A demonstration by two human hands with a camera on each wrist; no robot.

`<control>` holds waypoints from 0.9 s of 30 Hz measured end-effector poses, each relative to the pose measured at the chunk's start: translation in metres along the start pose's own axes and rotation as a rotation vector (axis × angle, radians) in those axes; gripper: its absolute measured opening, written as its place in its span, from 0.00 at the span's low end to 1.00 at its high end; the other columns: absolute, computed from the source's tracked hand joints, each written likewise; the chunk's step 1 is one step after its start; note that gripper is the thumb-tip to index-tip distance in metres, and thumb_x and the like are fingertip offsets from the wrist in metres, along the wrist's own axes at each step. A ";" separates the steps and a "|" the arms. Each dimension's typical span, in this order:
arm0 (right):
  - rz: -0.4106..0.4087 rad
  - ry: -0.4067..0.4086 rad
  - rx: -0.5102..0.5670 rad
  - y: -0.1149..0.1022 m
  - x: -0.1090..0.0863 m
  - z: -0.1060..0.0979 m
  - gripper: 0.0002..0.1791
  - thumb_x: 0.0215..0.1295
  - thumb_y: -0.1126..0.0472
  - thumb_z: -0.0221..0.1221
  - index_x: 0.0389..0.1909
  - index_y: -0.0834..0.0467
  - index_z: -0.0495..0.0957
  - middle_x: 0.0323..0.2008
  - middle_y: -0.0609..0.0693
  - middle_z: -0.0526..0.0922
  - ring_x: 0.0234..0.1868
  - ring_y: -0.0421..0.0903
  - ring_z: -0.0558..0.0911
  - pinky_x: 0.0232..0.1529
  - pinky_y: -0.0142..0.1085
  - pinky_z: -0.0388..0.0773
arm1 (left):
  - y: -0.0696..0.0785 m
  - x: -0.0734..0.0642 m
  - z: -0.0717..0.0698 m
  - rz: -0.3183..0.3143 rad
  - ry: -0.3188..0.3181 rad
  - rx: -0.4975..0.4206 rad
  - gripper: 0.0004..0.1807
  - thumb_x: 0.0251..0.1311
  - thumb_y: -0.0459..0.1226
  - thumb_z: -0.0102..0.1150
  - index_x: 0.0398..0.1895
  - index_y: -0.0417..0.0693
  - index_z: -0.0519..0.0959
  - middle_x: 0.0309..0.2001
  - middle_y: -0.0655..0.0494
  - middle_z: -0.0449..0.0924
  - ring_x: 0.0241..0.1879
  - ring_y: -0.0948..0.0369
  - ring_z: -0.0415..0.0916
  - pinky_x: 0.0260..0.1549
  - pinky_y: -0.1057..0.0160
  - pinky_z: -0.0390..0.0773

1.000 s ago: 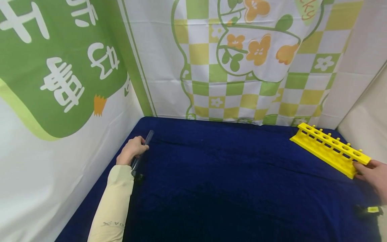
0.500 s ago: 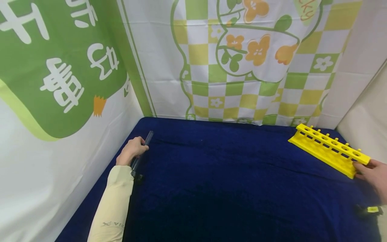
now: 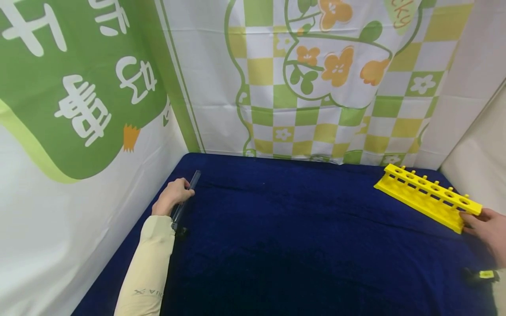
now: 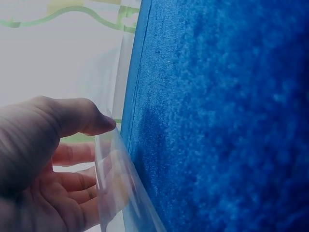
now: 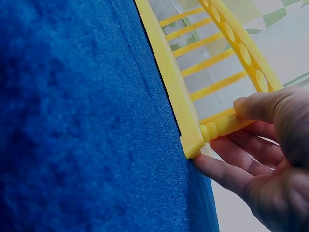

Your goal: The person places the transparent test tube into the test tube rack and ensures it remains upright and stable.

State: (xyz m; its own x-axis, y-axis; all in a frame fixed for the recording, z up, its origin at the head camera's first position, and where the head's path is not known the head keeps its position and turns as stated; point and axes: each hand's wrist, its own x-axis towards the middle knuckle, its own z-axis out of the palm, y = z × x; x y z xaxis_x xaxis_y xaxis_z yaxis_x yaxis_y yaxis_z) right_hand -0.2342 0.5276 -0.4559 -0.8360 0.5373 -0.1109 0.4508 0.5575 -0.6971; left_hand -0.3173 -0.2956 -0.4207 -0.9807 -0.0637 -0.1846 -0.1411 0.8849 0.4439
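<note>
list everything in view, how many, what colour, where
cloth: one, dark blue, spread below
tube: one, clear, left side
rack: one, yellow, right side
printed hanging: count unclear; white, green, yellow and orange; left and back
plain hanging: one, cream, far right
wrist devices: two, dark, one with yellow; left and lower right
sleeves: two, cream, bottom left and right edge
left hand: one, bare, holding the tube
right hand: one, bare, gripping the rack's near end

Relative to the patterned backdrop [image 3: 261, 118], the yellow rack [image 3: 424, 201] has turned slightly, its far end now farther from the backdrop's lower edge and slightly leftward, the end held by the right hand [image 3: 489, 230] having shifted only marginally.
</note>
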 end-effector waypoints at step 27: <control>-0.050 -0.033 -0.042 -0.006 -0.006 -0.001 0.33 0.77 0.56 0.46 0.67 0.79 0.52 0.55 0.79 0.65 0.32 0.55 0.80 0.18 0.28 0.76 | -0.001 0.001 0.000 -0.048 -0.005 -0.015 0.21 0.68 0.42 0.54 0.57 0.36 0.73 0.43 0.43 0.80 0.36 0.53 0.78 0.35 0.53 0.78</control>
State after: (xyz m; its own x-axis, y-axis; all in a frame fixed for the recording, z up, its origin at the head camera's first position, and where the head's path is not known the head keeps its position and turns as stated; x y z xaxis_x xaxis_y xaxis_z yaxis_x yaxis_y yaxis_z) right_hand -0.2316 0.5217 -0.4505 -0.8673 0.4875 -0.1005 0.4205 0.6096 -0.6719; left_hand -0.3180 -0.2967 -0.4219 -0.9720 -0.1035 -0.2108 -0.1901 0.8738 0.4476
